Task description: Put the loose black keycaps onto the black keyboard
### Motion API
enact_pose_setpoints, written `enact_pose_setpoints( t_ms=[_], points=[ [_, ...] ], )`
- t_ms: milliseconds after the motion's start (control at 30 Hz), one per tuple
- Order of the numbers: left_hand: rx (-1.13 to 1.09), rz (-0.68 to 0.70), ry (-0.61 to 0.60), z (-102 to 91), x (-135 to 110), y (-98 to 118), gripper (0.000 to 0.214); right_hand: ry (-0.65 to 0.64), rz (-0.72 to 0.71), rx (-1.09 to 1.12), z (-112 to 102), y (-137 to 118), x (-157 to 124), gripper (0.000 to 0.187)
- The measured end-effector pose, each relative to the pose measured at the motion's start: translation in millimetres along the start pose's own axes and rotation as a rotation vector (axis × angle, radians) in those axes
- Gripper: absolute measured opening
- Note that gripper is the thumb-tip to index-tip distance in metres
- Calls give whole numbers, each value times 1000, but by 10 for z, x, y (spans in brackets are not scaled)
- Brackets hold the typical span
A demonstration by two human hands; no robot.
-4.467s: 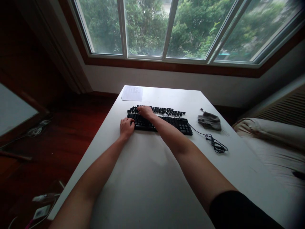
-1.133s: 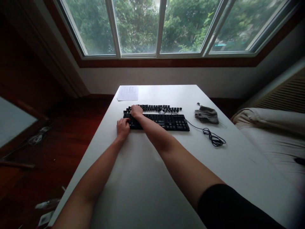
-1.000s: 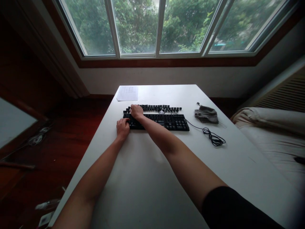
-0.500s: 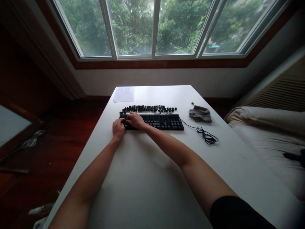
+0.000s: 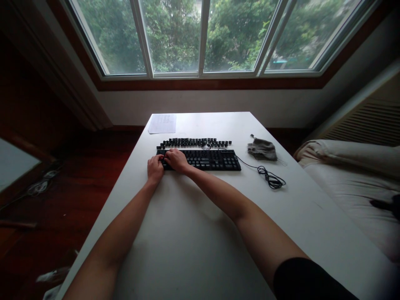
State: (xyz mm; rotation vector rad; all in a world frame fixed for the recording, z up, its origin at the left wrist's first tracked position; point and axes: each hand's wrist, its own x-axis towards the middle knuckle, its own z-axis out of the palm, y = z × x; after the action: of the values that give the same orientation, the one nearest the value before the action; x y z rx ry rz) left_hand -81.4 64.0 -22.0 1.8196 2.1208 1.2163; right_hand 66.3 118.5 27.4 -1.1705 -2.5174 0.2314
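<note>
Resting the left hand [image 5: 155,167] on the left end of the keyboard [image 5: 208,160], with a strip of table [image 5: 187,233] out to the left edge. Just beside it, bending the right hand [image 5: 175,160] over the leftmost keys. Bent fingers on both; cannot tell whether pinching anything. Close behind the keyboard, rows of keycaps [image 5: 187,141]. Between the forearms, a broad stretch of table. Near the right edge, grey cloth [image 5: 262,150]; nearer, coiled cable [image 5: 272,179]. At the far left corner, paper [image 5: 162,123].

White table [image 5: 187,241] — keyboard [image 5: 215,160], keycaps [image 5: 190,142], paper [image 5: 162,123]
</note>
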Motion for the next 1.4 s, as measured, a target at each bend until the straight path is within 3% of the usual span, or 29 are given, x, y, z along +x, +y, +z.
enact_pose_setpoints(
  t_ms=[300, 667, 867, 1400],
  points=[
    [-4, 0, -13, -14, -2, -17, 39, -61, 69, 70, -51, -12, 78, 20],
    [-4, 3, -2, 5, 9, -53, 39, -133, 61, -16, -116, -43, 162, 19],
    [-17, -5, 2, -13, 1, -43, 39, -90, -29, -64, -116, -112, 100, 20],
    [-24, -10, 1, -25, -1, -22, 40, -6, -15, -18, -21, -80, -52, 19]
  ],
)
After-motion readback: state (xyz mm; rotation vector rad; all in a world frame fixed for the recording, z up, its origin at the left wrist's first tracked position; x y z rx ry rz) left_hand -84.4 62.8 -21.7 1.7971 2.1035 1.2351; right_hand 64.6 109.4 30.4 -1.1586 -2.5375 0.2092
